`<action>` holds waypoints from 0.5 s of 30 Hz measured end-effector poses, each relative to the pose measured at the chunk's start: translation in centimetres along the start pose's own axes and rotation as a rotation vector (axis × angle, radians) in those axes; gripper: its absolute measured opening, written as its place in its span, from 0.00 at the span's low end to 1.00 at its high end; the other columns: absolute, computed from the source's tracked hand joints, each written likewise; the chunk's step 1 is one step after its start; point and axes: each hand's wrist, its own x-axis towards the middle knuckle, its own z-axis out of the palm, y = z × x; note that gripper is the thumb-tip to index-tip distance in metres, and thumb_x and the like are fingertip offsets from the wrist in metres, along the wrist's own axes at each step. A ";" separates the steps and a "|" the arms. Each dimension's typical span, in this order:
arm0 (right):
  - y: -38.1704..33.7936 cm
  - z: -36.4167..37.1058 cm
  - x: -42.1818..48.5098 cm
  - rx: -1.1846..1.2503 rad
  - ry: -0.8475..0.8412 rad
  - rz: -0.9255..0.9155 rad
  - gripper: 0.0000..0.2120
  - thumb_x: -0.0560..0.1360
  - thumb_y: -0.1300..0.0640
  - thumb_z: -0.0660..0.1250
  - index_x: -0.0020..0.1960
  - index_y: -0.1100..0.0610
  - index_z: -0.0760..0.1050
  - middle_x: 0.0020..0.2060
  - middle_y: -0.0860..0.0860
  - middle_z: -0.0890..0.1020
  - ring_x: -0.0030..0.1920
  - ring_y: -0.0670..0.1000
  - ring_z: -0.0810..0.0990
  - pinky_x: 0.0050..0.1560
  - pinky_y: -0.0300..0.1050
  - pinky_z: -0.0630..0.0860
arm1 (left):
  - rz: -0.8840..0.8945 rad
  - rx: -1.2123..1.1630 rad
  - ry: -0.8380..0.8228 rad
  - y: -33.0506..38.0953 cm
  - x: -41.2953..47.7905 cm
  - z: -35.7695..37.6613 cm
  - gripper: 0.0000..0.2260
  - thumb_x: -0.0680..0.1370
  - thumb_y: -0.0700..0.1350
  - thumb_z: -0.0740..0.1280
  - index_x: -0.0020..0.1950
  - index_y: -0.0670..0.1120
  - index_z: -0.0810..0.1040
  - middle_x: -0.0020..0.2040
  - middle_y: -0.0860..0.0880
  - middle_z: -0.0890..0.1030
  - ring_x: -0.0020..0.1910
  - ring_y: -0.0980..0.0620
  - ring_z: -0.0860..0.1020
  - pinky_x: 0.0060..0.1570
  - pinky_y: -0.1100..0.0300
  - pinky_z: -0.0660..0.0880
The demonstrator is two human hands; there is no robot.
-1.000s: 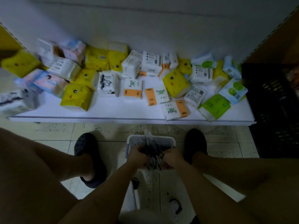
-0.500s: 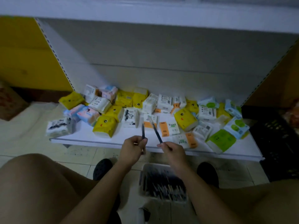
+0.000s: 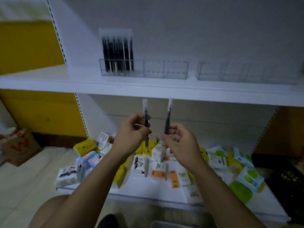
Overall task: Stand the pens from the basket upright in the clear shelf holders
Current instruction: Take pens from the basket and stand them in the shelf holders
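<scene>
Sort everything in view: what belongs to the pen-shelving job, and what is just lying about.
Job: left hand gripping left pen; right hand gripping right pen; standing pens in left clear holder; right clear holder; basket rim.

Lying about: tissue packs on lower shelf; black crate.

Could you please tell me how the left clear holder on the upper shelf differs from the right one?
The left holder has dark pens standing upright in its leftmost section; the right holder shows none. The left holder sits nearer the shelf's left end; the right holder reaches toward the view's right edge. Both are clear, divided and on the same white shelf.
</scene>
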 end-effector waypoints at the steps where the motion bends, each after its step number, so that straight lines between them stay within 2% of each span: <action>1: -1.0 -0.2 0.8 -0.049 -0.009 -0.034 0.08 0.75 0.62 0.69 0.47 0.50 0.75 0.37 0.52 0.80 0.35 0.54 0.79 0.30 0.44 0.75 | 0.019 0.004 0.010 1.2 0.6 -0.3 0.14 0.73 0.31 0.66 0.47 0.51 0.79 0.38 0.52 0.81 0.42 0.49 0.81 0.35 0.61 0.77; 2: -2.0 -0.4 1.6 -0.105 -0.023 -0.061 0.06 0.75 0.61 0.69 0.47 0.53 0.74 0.38 0.57 0.79 0.36 0.59 0.78 0.34 0.52 0.76 | 0.039 0.011 0.017 2.3 1.2 -0.5 0.12 0.74 0.33 0.66 0.47 0.50 0.79 0.39 0.51 0.80 0.41 0.50 0.82 0.35 0.60 0.78; 4: -3.9 -0.7 3.0 -0.189 -0.043 -0.096 0.05 0.75 0.58 0.69 0.47 0.52 0.73 0.38 0.57 0.80 0.38 0.59 0.79 0.40 0.58 0.77 | 0.090 0.007 0.037 4.5 2.1 -1.0 0.07 0.77 0.37 0.66 0.47 0.48 0.79 0.38 0.49 0.80 0.39 0.52 0.82 0.38 0.54 0.79; 6: -6.1 -0.8 4.4 -0.202 -0.039 -0.129 0.05 0.76 0.54 0.68 0.44 0.47 0.73 0.37 0.51 0.82 0.39 0.53 0.81 0.39 0.57 0.79 | 0.143 0.004 0.061 6.3 3.1 -1.5 0.04 0.78 0.42 0.66 0.46 0.45 0.80 0.36 0.49 0.80 0.38 0.52 0.82 0.44 0.48 0.81; 8: -8.1 -0.9 5.9 -0.208 -0.027 -0.171 0.05 0.76 0.49 0.67 0.43 0.47 0.75 0.36 0.47 0.83 0.37 0.47 0.83 0.37 0.53 0.81 | 0.183 0.038 0.072 7.8 4.0 -2.1 0.07 0.78 0.47 0.67 0.46 0.45 0.82 0.37 0.48 0.83 0.40 0.50 0.82 0.47 0.46 0.81; 11: -10.5 -1.2 8.2 -0.247 -0.015 -0.173 0.05 0.76 0.49 0.69 0.42 0.49 0.77 0.34 0.45 0.84 0.33 0.43 0.82 0.33 0.46 0.80 | 0.219 0.071 0.068 9.5 5.5 -3.2 0.07 0.77 0.49 0.68 0.46 0.47 0.83 0.42 0.45 0.83 0.45 0.48 0.82 0.48 0.49 0.81; 14: -12.2 -1.5 10.4 -0.222 -0.030 -0.140 0.02 0.75 0.57 0.70 0.45 0.51 0.78 0.35 0.48 0.84 0.33 0.46 0.83 0.39 0.49 0.83 | 0.237 0.045 0.057 10.9 7.1 -4.4 0.03 0.78 0.44 0.68 0.46 0.48 0.82 0.43 0.49 0.84 0.45 0.51 0.83 0.44 0.57 0.82; 15: -12.8 -1.5 11.1 -0.212 -0.025 -0.150 0.06 0.74 0.60 0.70 0.49 0.52 0.78 0.37 0.49 0.83 0.35 0.47 0.83 0.40 0.50 0.83 | 0.257 0.052 0.062 11.3 7.7 -4.9 0.03 0.78 0.43 0.68 0.47 0.48 0.82 0.42 0.49 0.84 0.44 0.53 0.83 0.43 0.58 0.81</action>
